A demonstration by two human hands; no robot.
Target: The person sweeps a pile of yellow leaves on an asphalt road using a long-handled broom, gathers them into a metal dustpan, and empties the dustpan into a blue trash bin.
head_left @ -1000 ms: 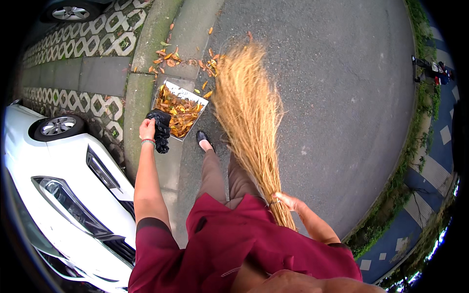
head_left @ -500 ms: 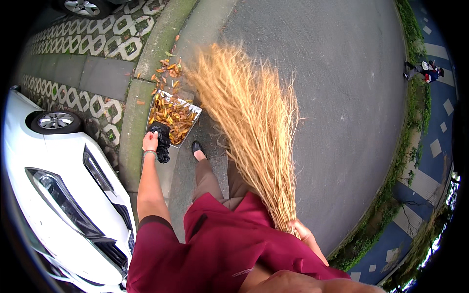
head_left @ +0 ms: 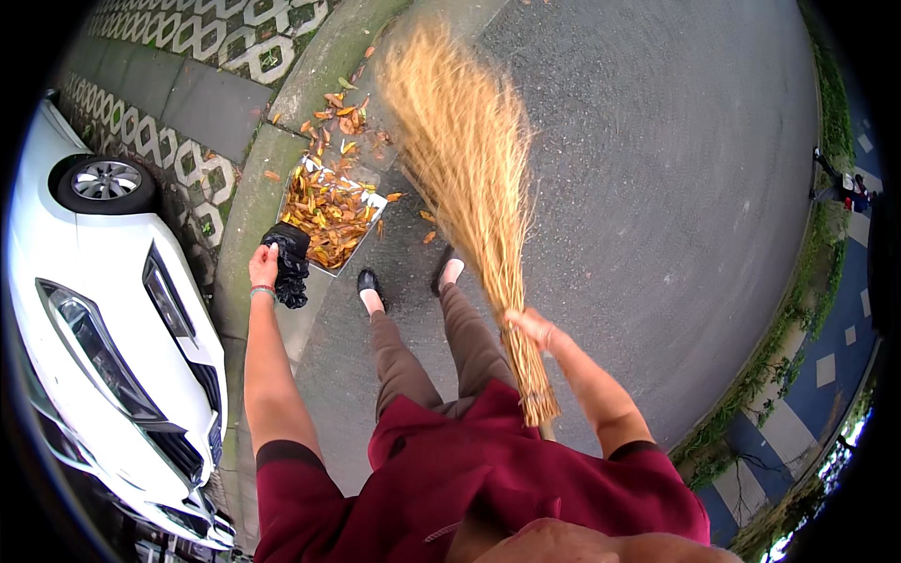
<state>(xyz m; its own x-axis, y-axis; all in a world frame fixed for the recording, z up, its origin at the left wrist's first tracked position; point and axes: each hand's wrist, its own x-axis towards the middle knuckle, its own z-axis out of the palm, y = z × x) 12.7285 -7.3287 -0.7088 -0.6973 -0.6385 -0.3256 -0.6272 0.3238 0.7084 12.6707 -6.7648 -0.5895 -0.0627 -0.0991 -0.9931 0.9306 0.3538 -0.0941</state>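
My left hand [head_left: 264, 266] is closed at the top of the dustpan's upright handle, where a bunched black plastic bag [head_left: 294, 279] hangs and hides most of the handle. Below it, the silvery dustpan [head_left: 376, 201] lies on the road against the kerb, heaped with yellow and brown dry leaves [head_left: 324, 218]. My right hand [head_left: 532, 327] grips a big straw broom [head_left: 502, 225] near its bound end. The broom's bristles fan out away from me, blurred by motion, just right of the dustpan and its mouth.
Loose leaves [head_left: 345, 114] lie along the kerb [head_left: 246, 192] beyond the dustpan; a few are by my shoes [head_left: 369, 281]. A white car [head_left: 113, 310] is parked on the left. Grey road [head_left: 648, 206] stretches right to a planted strip [head_left: 798, 328]; a distant person [head_left: 854, 192] is past it.
My right hand has moved forward and left with the broom, and its tip has swung farther out. A few leaves now lie right of the dustpan. My left hand keeps its hold.
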